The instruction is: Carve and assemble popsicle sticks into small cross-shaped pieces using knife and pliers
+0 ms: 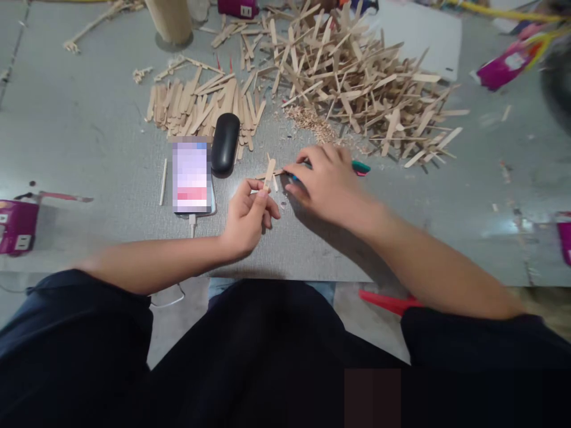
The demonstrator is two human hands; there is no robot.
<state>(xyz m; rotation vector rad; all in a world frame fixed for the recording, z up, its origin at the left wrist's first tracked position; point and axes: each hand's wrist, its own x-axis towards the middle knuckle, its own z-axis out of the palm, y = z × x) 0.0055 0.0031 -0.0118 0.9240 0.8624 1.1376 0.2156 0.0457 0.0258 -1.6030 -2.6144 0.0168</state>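
My left hand [252, 214] pinches a short wooden stick [269, 173] between thumb and fingers, holding it upright above the grey table [116, 196]. To its right, my right hand [328, 178] is curved palm-down over the table, fingers bent, close to the tips of some thin wooden pieces [275, 181]. A blue item shows partly under its fingers; whether it grips this is hidden. A green and pink object [360, 168] sticks out behind the right hand.
A big heap of sticks [357, 83] lies at the back right, with shavings [312, 122] before it. Flatter sticks [178, 107], a black case [225, 144] and a plugged-in phone [191, 178] are left of centre. A wooden cylinder [172, 21] stands behind.
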